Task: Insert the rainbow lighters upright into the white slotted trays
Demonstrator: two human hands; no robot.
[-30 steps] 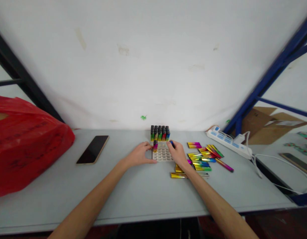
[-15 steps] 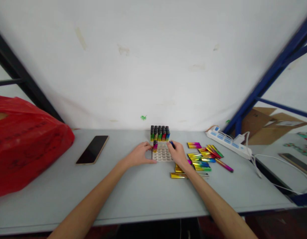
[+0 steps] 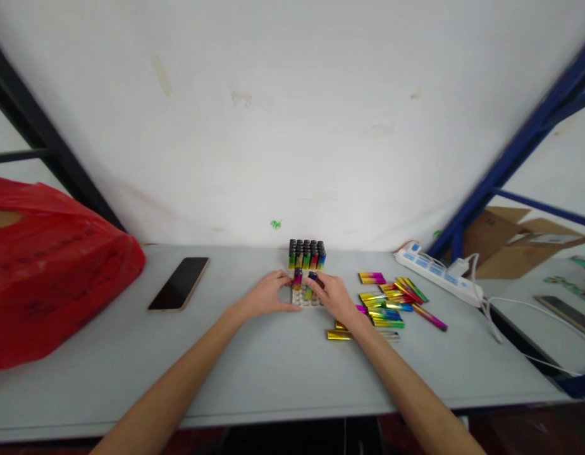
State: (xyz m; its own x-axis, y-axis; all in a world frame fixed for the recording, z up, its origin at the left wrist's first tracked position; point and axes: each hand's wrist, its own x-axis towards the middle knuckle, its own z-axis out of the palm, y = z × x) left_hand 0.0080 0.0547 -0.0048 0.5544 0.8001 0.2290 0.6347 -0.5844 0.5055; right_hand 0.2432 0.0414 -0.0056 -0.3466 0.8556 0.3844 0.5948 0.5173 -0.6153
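A white tray with round holes [image 3: 298,302] lies flat in front of me. My left hand [image 3: 266,292] holds its left side, thumb at the front corner and fingers near the back. One purple-and-gold lighter [image 3: 298,280] stands upright in the tray close to those fingers. My right hand [image 3: 334,294] pinches a blue-topped lighter [image 3: 309,291] upright over the tray's middle; whether its base sits in a hole I cannot tell. Directly behind the tray stands a block of upright lighters [image 3: 306,255] with black tops. Loose shiny lighters [image 3: 391,306] lie in a pile beside my right wrist.
On the left lie a phone [image 3: 179,284] and a bulging red plastic bag [image 3: 59,272]. A white power strip [image 3: 439,273] with cables runs along the right, near a cardboard box [image 3: 520,243] and a blue metal frame [image 3: 515,148]. The white wall [image 3: 292,126] closes off the back.
My right hand has moved left over the tray, bringing the lighter upright near its middle. My left hand stays at the tray's left side. The view has shifted slightly.
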